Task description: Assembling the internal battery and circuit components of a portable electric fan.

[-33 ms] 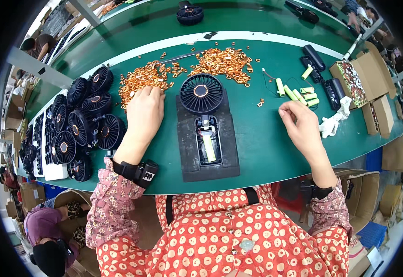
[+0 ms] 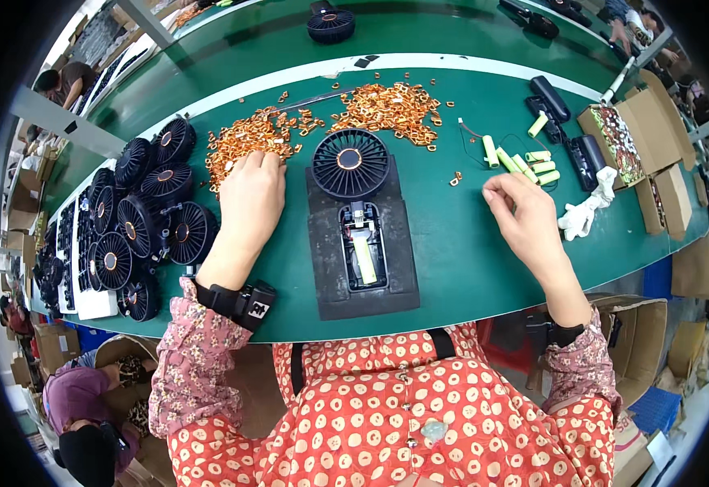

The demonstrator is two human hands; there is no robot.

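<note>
My left hand (image 2: 250,203) reaches to the near edge of a heap of small orange metal-looking pieces (image 2: 241,134). Its fingers are bent down and pressed together; whatever their tips hold is hidden. Over the green table my right hand (image 2: 526,213) hovers, thumb and forefinger drawn together, with nothing visible between them. Between my hands a black handheld fan (image 2: 351,162) lies on a dark foam pad (image 2: 342,304). Its handle is uncovered, showing a light green battery cell (image 2: 364,260) and wiring inside.
More black fans (image 2: 135,227) are piled at left. A second orange heap (image 2: 391,109) lies beyond the pad. At right are loose green cells (image 2: 525,162), black handle parts (image 2: 586,158), a crumpled white cloth (image 2: 588,207) and an open carton (image 2: 646,134). A co-worker (image 2: 86,414) sits lower left.
The whole view has shifted very slightly. Both hands and the fan hold their places.
</note>
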